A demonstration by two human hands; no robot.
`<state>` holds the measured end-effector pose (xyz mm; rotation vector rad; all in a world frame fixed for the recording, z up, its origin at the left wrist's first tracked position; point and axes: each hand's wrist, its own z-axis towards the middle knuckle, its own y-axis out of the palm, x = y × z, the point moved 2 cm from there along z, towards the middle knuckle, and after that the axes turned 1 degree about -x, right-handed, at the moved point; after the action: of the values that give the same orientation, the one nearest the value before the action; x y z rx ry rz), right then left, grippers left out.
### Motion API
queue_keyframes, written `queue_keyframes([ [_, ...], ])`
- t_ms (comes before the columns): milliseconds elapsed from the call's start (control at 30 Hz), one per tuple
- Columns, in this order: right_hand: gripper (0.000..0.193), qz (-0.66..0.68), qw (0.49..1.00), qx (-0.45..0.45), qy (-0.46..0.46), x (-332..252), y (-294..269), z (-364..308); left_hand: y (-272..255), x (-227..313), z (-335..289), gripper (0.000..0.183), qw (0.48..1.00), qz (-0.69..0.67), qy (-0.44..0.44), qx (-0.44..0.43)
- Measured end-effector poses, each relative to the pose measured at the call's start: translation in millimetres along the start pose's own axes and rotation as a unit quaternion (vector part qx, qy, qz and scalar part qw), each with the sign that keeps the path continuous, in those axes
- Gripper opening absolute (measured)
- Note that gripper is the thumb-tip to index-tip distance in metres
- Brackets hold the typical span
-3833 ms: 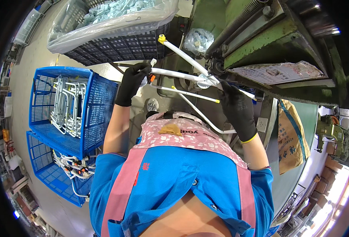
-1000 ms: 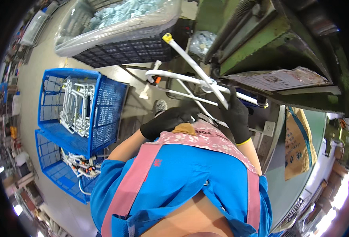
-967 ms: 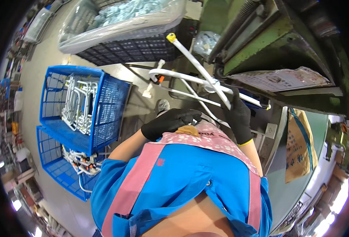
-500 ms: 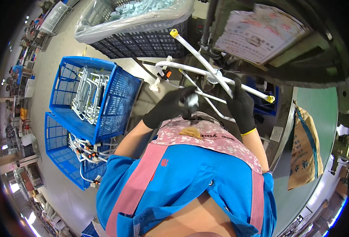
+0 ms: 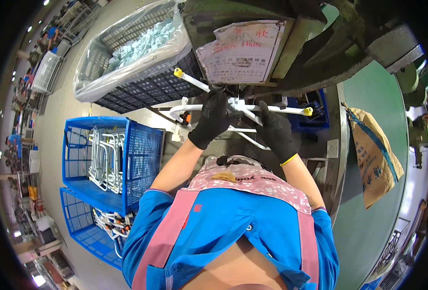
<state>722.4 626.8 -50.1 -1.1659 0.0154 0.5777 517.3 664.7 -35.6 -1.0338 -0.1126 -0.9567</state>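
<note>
Now the left hand [image 5: 212, 117] joins the right hand [image 5: 276, 129] at the white tubes [image 5: 279, 109] by the machine's [image 5: 315, 70] edge.
Both can work together: right curls round one tube; left's grip is hidden.

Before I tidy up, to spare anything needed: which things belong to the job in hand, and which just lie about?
Likely the job:
white tube frame with yellow caps;
dark metal machine;
blue plastic crates of white tubes.

Apparently lying about:
brown paper sack;
perhaps the small blue plastic bin.
</note>
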Motion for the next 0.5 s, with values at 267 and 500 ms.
queue_keyframes([
  [267,0.056,-0.074,0.995,-0.004,0.062,-15,-17,7,0,-2,-2,0.072,0.997,0.062,0.049,-0.028],
  [500,0.046,-0.144,0.987,0.067,0.019,2,-18,11,-64,-54,-8,0.053,0.970,0.218,0.046,-0.094],
])
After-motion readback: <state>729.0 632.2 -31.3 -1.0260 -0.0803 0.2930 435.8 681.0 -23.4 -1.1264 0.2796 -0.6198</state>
